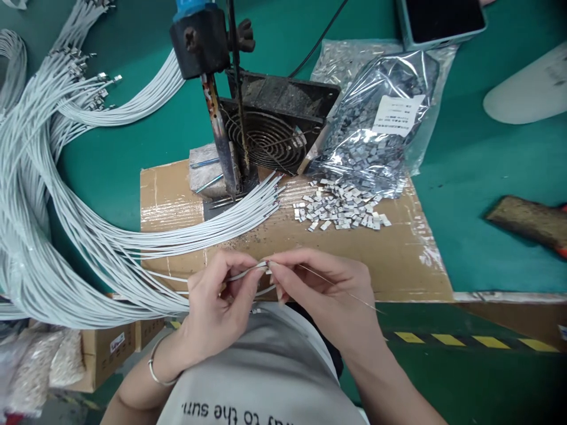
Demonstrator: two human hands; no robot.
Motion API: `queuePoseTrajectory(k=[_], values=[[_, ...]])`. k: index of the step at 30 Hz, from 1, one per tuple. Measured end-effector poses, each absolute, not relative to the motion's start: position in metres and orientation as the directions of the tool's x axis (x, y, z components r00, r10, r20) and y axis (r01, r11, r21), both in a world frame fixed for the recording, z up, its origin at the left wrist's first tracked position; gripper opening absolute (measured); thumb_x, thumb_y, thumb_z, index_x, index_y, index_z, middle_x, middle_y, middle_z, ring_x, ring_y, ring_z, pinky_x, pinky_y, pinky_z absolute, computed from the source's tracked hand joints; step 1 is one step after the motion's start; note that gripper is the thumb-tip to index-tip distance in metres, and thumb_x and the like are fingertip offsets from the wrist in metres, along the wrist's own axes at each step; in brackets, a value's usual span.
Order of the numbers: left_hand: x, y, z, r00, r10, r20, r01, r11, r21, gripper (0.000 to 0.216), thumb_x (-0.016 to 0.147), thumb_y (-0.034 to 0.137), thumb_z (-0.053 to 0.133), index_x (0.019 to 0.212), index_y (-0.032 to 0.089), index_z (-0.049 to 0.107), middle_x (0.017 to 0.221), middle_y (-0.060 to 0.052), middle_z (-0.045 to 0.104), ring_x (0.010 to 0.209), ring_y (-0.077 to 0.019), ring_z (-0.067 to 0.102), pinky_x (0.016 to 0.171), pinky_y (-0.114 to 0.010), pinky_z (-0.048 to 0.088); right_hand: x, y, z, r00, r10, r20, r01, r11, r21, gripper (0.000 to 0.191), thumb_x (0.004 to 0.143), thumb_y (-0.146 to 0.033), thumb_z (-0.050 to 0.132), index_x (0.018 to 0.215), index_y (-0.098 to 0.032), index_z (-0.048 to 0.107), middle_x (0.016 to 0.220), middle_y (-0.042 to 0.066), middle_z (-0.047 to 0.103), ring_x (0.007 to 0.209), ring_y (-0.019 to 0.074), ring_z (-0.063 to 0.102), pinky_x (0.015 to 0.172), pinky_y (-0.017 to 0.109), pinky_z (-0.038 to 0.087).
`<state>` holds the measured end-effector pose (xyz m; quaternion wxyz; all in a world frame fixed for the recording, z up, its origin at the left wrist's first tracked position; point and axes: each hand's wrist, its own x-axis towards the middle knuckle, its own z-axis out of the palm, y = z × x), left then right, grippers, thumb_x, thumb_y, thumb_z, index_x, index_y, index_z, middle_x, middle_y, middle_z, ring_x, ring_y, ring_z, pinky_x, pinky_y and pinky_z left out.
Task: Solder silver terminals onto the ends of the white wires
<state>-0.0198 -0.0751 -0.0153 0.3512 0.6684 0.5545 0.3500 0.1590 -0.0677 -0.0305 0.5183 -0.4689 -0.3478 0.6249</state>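
Over the front of the cardboard, my left hand (224, 292) pinches a white cable (243, 274) close to its end, thumb against forefinger. Fingertips nearly touching it, my right hand (325, 289) is closed at that same cable end. A thin silvery wire (339, 289) runs from between the right fingers out past the wrist. A small pale piece shows under the right thumb, too hidden to name. Beyond my hands lie a fanned bundle of white cables (212, 227) and a pile of small flat metal pieces (341, 205).
A soldering iron (221, 136) hangs tip down in a clamp, before a black fan (266, 136). Behind the pile lies a plastic bag (376, 118) of such pieces. Thick cable bundles (26, 195) fill the left; a phone (443, 20) and brown-handled tool (527, 221) lie right.
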Motion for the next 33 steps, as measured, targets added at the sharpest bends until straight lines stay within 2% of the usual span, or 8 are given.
queuePoseTrajectory(k=[6,12,14,18,24,27,30,33], values=[[-0.016,-0.075,-0.012,0.171,0.978,0.122,0.474,-0.190,0.860,0.015,0.104,0.009,0.069,0.110,0.023,0.066,0.074,0.004,0.069,0.055,-0.0084,0.055,0.051,-0.020,0.044,0.149,-0.073,-0.036,0.056,0.974,-0.219,-0.320,-0.190,-0.928,0.008,0.093,-0.028,0.084,0.087,-0.024,0.086,0.060,-0.002,0.070,0.046,0.0115,0.063,0.044,0.020,0.057],[-0.016,-0.077,-0.007,0.176,0.984,0.036,0.372,-0.100,0.923,0.012,0.109,0.013,0.062,0.110,0.024,0.063,0.071,0.005,0.065,0.054,-0.0097,0.047,0.050,-0.024,0.036,0.140,-0.071,-0.030,0.092,0.970,-0.224,-0.300,-0.188,-0.935,0.010,0.089,-0.023,0.081,0.079,-0.022,0.079,0.057,-0.003,0.067,0.043,0.0112,0.059,0.043,0.021,0.056],[-0.017,-0.077,-0.005,0.167,0.984,-0.065,0.304,0.011,0.952,0.006,0.112,0.020,0.061,0.108,0.024,0.063,0.069,0.005,0.061,0.055,-0.0107,0.044,0.051,-0.026,0.034,0.137,-0.073,-0.030,0.134,0.981,-0.143,-0.194,-0.115,-0.974,0.011,0.091,-0.021,0.078,0.080,-0.022,0.078,0.061,-0.002,0.070,0.045,0.0113,0.060,0.044,0.022,0.055],[-0.017,-0.072,-0.001,0.169,0.942,-0.290,0.101,0.276,0.956,0.016,0.112,0.037,0.063,0.103,0.023,0.061,0.064,0.006,0.051,0.056,-0.0114,0.038,0.052,-0.026,0.031,0.135,-0.077,-0.033,0.202,0.962,0.185,0.132,0.161,-0.978,0.017,0.095,-0.011,0.074,0.092,-0.027,0.080,0.072,0.000,0.077,0.056,0.0154,0.066,0.052,0.028,0.061],[-0.014,-0.063,0.001,0.146,0.914,-0.380,-0.065,0.392,0.918,0.021,0.106,0.037,0.072,0.095,0.021,0.066,0.061,0.006,0.050,0.055,-0.0103,0.037,0.051,-0.024,0.030,0.137,-0.080,-0.035,0.146,0.902,0.407,0.324,0.345,-0.881,0.041,0.094,-0.004,0.075,0.118,-0.037,0.082,0.084,0.001,0.082,0.061,0.0198,0.069,0.058,0.035,0.063],[-0.013,-0.059,0.003,0.133,0.915,-0.381,-0.067,0.392,0.917,0.020,0.104,0.033,0.073,0.090,0.020,0.066,0.057,0.008,0.046,0.052,-0.0089,0.029,0.049,-0.024,0.025,0.142,-0.080,-0.035,0.104,0.948,0.301,0.201,0.276,-0.940,0.037,0.098,-0.006,0.072,0.118,-0.035,0.083,0.083,0.001,0.080,0.061,0.0179,0.067,0.055,0.032,0.059],[-0.012,-0.055,0.004,0.128,0.914,-0.384,-0.032,0.391,0.920,0.018,0.101,0.027,0.072,0.086,0.020,0.065,0.054,0.010,0.042,0.050,-0.0080,0.023,0.047,-0.023,0.022,0.152,-0.078,-0.034,0.023,0.998,0.061,-0.006,0.061,-0.998,0.022,0.102,-0.017,0.073,0.111,-0.031,0.087,0.075,0.000,0.075,0.055,0.0138,0.063,0.048,0.026,0.053],[-0.011,-0.055,0.004,0.104,0.921,-0.376,0.019,0.376,0.926,0.015,0.098,0.022,0.071,0.085,0.020,0.065,0.054,0.011,0.040,0.049,-0.0074,0.022,0.046,-0.023,0.021,0.164,-0.073,-0.032,-0.074,0.986,-0.151,-0.132,-0.159,-0.978,0.014,0.102,-0.028,0.076,0.109,-0.029,0.089,0.071,-0.001,0.072,0.051,0.0113,0.059,0.046,0.022,0.051]])
